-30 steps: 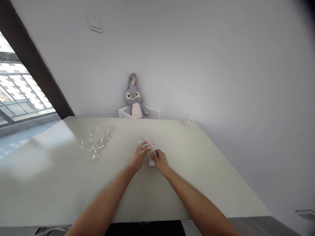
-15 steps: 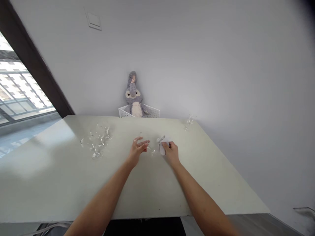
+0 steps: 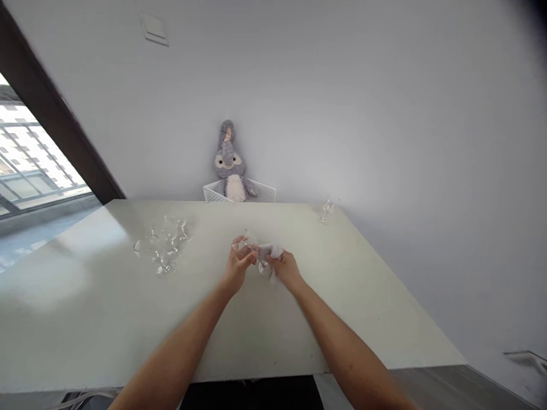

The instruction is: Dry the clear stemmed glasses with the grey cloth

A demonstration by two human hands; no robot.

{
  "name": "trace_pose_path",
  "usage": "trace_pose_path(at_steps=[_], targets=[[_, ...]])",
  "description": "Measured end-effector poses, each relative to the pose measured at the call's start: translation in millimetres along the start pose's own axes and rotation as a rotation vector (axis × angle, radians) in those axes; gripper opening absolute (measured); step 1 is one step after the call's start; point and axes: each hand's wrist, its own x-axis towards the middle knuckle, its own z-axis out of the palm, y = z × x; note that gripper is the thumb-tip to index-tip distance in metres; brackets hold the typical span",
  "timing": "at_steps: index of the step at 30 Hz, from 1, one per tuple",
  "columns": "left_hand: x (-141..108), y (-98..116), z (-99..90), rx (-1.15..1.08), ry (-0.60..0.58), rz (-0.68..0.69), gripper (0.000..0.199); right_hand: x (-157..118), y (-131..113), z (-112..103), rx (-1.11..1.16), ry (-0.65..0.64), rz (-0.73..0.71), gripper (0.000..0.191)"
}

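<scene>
My left hand (image 3: pixel 237 263) is closed around the bowl of a clear stemmed glass (image 3: pixel 242 239). The glass is tilted, its rim up to the left and its foot down to the right. In my right hand (image 3: pixel 289 270) is a white cloth (image 3: pixel 273 250), bunched between thumb and fingers. The cloth lies against the stem and foot end of the glass, hiding part of the stem. Both hands are above the middle of the table, close together.
Several stemmed glasses (image 3: pixel 166 242) stand grouped on the left of the white table (image 3: pixel 342 319). One more stemmed glass (image 3: pixel 327 210) stands near the back right corner. Behind the table, a grey plush toy (image 3: pixel 231 165) sits in a white perforated basket (image 3: pixel 267 193) against the wall.
My right hand has moved left with the cloth, which was apart from the glass and now touches its stem and foot end. My left hand keeps its hold on the glass.
</scene>
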Motion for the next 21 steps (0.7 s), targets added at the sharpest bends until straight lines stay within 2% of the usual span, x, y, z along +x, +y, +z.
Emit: trace_pose_path(at_steps=[2, 4, 5, 7, 10, 14, 16, 18, 21], targets=[[4, 1, -6.2, 0.004, 0.067, 0.036, 0.055, 4, 0, -10, 0.063, 0.198, 0.110, 0.024], [7, 1, -10.9, 0.006, 0.127, 0.081, 0.054, 4, -2, -15, 0.105, 0.267, 0.152, 0.030], [8, 1, -11.8, 0.006, 0.141, 0.098, 0.054, 3, -4, -15, 0.144, 0.234, 0.151, 0.034], [6, 1, -10.1, -0.003, 0.123, 0.107, 0.053, -1, -7, -9, 0.265, 0.090, 0.142, 0.041], [-1, -1, -1.4, -0.015, 0.021, 0.096, 0.055, -7, -6, 6, 0.431, -0.028, 0.162, 0.041], [-11, -4, 8.5, 0.090, -0.149, 0.081, 0.058, -5, 5, 13, 0.425, -0.002, 0.225, 0.030], [-13, -10, 9.9, 0.209, -0.188, 0.104, 0.052, -2, 10, 11, 0.378, 0.015, 0.252, 0.028], [-12, -17, 10.0, 0.309, -0.177, 0.120, 0.040, -1, 10, 8, 0.312, 0.038, 0.233, 0.026], [-10, -26, 10.5, 0.252, -0.093, 0.066, 0.026, -2, 4, 9, 0.192, 0.094, 0.156, 0.025]])
